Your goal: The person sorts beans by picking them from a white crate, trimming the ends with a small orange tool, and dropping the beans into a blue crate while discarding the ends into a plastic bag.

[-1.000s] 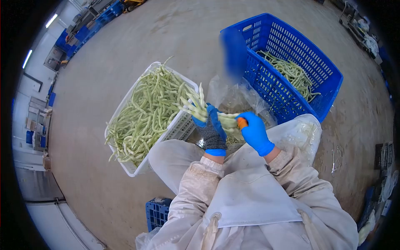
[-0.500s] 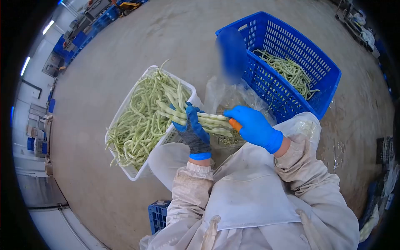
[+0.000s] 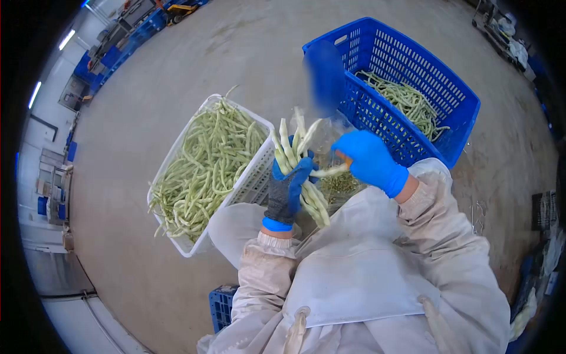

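Note:
My left hand (image 3: 287, 192), in a grey and blue glove, is closed around a bunch of pale green beans (image 3: 315, 203). Their ends fan out above the fingers and stick out below the palm. One bean points sideways toward my right hand (image 3: 370, 160), which wears a blue glove and has its fingers curled. A small orange object (image 3: 343, 157) shows at those fingers; its kind is mostly hidden. On the left, a white crate (image 3: 250, 171) is heaped with green beans (image 3: 206, 171). Beneath my hands lies a clear plastic bag (image 3: 336, 133) with small green scraps (image 3: 341, 180) in it.
A blue slotted crate (image 3: 424, 65) with some beans (image 3: 407, 103) inside stands on the floor at the upper right. A small blue crate (image 3: 222, 307) sits by my left side. Racks and carts line the room's far edges.
The bunch in my left hand has turned from lying sideways to more upright. My right hand has shifted slightly right and up, away from the bunch's ends.

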`<state>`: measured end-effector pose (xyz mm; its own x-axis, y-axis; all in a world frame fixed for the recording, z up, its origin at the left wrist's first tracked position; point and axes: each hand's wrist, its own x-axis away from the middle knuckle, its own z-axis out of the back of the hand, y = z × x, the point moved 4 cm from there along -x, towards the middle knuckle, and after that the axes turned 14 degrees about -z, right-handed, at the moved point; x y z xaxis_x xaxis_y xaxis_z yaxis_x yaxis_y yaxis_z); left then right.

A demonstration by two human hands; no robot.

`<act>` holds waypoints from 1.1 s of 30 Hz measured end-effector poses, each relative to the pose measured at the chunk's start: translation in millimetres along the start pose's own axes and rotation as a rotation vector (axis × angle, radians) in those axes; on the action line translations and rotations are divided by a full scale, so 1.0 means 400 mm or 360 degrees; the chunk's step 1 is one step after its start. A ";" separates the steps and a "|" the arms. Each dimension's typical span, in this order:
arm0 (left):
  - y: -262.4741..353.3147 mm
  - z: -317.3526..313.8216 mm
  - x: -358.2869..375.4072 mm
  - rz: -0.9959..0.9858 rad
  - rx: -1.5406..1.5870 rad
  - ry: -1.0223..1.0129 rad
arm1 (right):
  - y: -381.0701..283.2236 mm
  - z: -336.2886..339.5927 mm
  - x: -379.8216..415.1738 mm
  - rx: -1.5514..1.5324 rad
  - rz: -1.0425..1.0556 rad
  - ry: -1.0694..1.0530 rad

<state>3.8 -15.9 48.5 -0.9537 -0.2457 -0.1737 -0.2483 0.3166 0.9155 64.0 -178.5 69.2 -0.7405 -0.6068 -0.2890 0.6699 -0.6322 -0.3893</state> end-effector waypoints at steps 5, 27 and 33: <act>0.003 -0.013 -0.006 0.0155 -0.0015 -0.0221 | -0.013 -0.022 0.017 -0.0353 0.0066 0.0008; -0.122 0.214 -0.045 0.0231 0.0821 0.0438 | 0.469 0.145 0.161 -0.1291 -0.1323 0.1480; -0.101 0.215 -0.053 0.0065 0.0881 0.0739 | 0.280 -0.141 0.164 0.0151 -0.0751 -0.0190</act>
<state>19.4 55.4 -16.0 -0.8240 -0.5487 0.1411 -0.3812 0.7213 0.5783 87.4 -261.8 -42.6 -0.9566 -0.2912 0.0038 0.2691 -0.8889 -0.3708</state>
